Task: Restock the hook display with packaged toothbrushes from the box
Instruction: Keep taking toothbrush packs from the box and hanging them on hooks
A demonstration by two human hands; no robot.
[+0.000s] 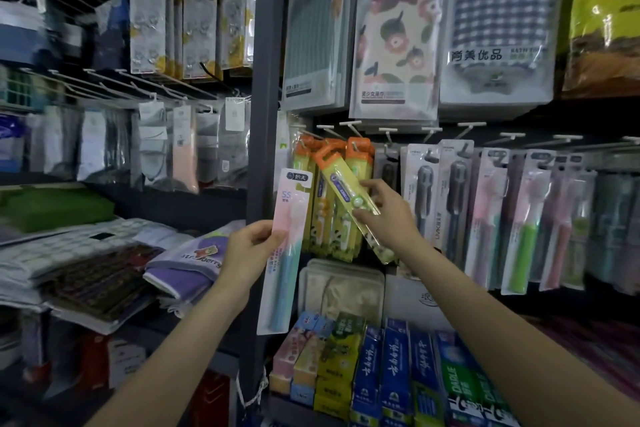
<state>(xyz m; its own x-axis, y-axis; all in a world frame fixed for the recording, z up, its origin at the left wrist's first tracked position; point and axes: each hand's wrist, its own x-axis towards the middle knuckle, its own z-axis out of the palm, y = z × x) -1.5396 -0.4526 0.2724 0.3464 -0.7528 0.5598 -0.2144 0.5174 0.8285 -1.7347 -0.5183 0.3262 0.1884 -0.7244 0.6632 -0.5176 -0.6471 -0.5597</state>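
Presently, our left hand (pixel 250 246) pinches the pink-and-teal toothbrush in its clear flat pack (pixel 284 246) upright, held back near the post. Beyond, our right hand (pixel 384 215) grips the tilted orange-topped yellow toothbrush pack (pixel 346 184); we should level its hang-hole onto the white wire hook (pixel 353 130).

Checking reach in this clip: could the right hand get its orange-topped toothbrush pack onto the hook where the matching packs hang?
Probably yes. The right hand holds the orange-topped toothbrush pack tilted right before the matching packs; nothing lies between.
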